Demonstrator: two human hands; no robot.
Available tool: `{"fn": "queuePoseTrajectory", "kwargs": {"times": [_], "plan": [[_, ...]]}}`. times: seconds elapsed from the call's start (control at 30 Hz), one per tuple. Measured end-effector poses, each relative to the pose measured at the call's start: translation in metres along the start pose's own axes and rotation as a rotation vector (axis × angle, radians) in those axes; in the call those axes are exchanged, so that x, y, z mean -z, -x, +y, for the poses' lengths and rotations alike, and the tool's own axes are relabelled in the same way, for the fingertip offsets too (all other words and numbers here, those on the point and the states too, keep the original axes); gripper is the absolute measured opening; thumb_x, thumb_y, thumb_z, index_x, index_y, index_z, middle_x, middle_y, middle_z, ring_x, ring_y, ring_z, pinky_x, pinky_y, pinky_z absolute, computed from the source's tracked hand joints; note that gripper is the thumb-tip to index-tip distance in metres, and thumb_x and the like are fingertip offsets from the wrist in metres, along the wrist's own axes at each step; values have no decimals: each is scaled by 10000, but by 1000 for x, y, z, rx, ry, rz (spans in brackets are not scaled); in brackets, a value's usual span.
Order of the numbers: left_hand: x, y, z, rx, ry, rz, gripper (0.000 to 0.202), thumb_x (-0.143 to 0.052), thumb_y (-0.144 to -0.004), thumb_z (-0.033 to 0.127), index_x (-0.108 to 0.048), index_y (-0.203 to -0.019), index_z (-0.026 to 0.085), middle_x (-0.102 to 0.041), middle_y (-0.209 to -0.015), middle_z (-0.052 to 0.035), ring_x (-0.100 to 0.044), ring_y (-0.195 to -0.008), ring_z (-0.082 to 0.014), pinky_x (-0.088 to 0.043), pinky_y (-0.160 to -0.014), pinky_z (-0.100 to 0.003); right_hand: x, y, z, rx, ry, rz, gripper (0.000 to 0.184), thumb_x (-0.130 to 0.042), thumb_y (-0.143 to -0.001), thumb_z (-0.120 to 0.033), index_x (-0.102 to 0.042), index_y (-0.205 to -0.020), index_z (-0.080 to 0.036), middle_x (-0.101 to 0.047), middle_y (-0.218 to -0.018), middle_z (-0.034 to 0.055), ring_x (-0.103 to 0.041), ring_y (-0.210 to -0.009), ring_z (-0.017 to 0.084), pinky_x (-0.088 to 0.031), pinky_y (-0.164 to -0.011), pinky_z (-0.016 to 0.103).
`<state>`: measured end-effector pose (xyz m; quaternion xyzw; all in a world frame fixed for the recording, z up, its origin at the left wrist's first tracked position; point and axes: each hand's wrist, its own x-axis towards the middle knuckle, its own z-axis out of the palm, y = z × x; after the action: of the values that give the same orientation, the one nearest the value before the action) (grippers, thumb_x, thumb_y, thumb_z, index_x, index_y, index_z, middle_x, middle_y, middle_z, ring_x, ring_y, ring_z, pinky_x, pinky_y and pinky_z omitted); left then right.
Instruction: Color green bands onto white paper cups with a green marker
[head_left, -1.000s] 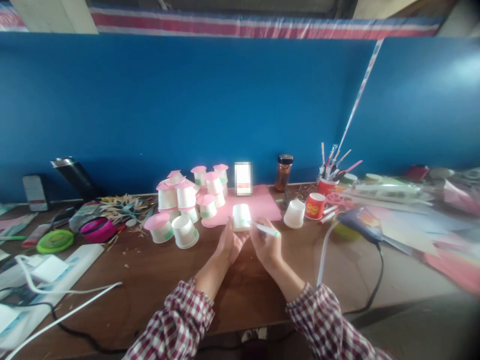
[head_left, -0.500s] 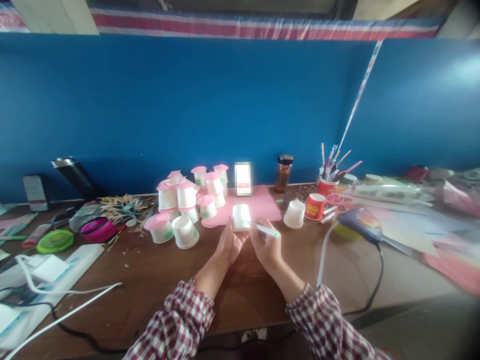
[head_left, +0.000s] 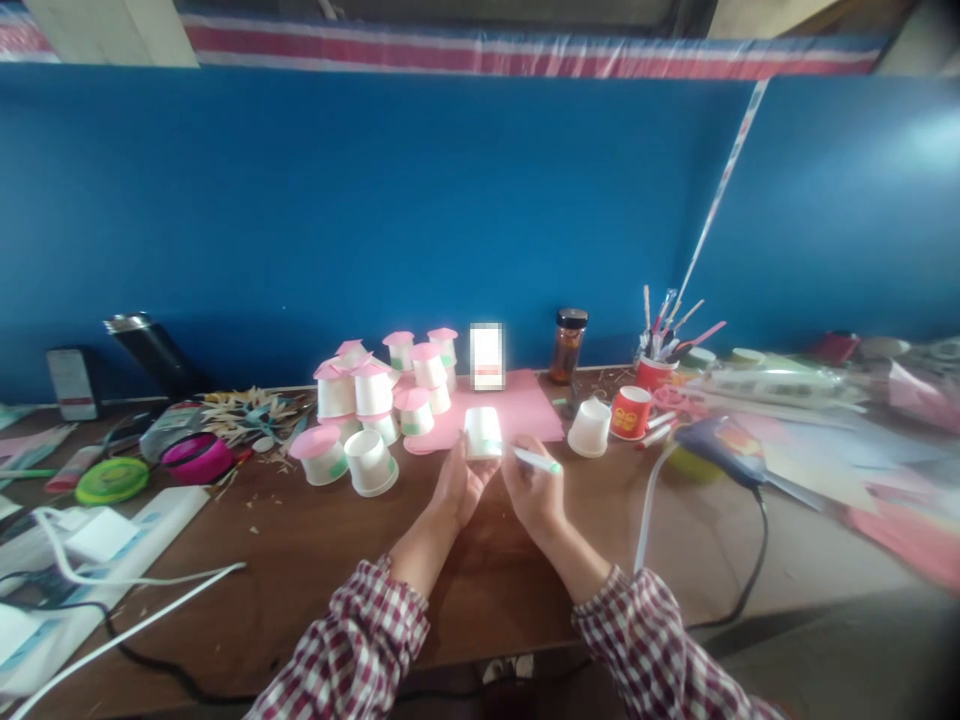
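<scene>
My left hand (head_left: 459,482) is wrapped round a white paper cup (head_left: 481,430), held above the front of the pink paper sheet (head_left: 529,405). A green mark shows on the cup's side. In my right hand (head_left: 538,490) is a white marker pen (head_left: 538,460) with a green end, its other end close to the cup; whether it touches, I cannot tell. To the left stand several white cups with pink paper tops (head_left: 373,388), some stacked. One upturned cup (head_left: 371,463) without a top is beside them, and another white cup (head_left: 589,428) stands to the right.
A red cup (head_left: 630,413) and a red holder with sticks (head_left: 658,372) stand at right, behind a hot glue gun (head_left: 712,450) with a cord. A brown jar (head_left: 570,345) is at the back. At left lie wooden sticks (head_left: 247,415) and a power strip (head_left: 150,540).
Almost nothing differs. The pen end has shifted very slightly away from the cup; both hands keep their hold.
</scene>
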<state>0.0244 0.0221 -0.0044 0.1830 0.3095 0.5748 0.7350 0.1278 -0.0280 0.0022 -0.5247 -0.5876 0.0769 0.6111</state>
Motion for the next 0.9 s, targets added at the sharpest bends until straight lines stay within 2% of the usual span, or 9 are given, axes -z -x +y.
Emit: {"fn": "queuePoseTrajectory", "kwargs": {"times": [0.2,0.4,0.6,0.73,0.9], "plan": [[1,-2,-1,1,3,-11,398,-528,-872,416,-560,-1162,145,-623,-1194,-146,-630,-1010,-216,-543,-847,-340,1,1,-1,-15,-11,-4,167,-529,-855,-292,-623,-841,-155,-626,-671,12,-533,-505,109,-455,-513,205],[0,0,0,20,-33,9,416,-492,-885,437,-559,-1167,137,-652,-1120,-141,-644,-955,-214,-531,-849,-351,0,1,2,-21,-17,11,142,-553,-835,-276,-614,-777,-163,-613,-636,-1,-525,-496,104,-434,-497,201],[-3,3,1,-9,-50,6,401,-500,-889,406,-559,-1164,121,-669,-1052,-138,-648,-907,-202,-526,-842,-342,-1,2,4,-35,-40,28,136,-549,-848,-275,-605,-802,-160,-601,-648,-3,-518,-515,106,-428,-504,203],[-6,6,2,-4,-48,10,428,-490,-894,400,-545,-1181,88,-666,-1025,-158,-652,-897,-208,-526,-848,-348,-1,1,3,-44,-50,20,139,-545,-851,-276,-597,-797,-159,-602,-650,-2,-524,-523,107,-431,-510,202],[-6,6,1,-10,-41,10,391,-463,-909,389,-551,-1160,103,-667,-1041,-145,-653,-899,-199,-533,-857,-353,-1,1,3,-34,-65,-2,147,-527,-858,-277,-592,-797,-160,-608,-660,0,-538,-543,110,-438,-522,202]]}}
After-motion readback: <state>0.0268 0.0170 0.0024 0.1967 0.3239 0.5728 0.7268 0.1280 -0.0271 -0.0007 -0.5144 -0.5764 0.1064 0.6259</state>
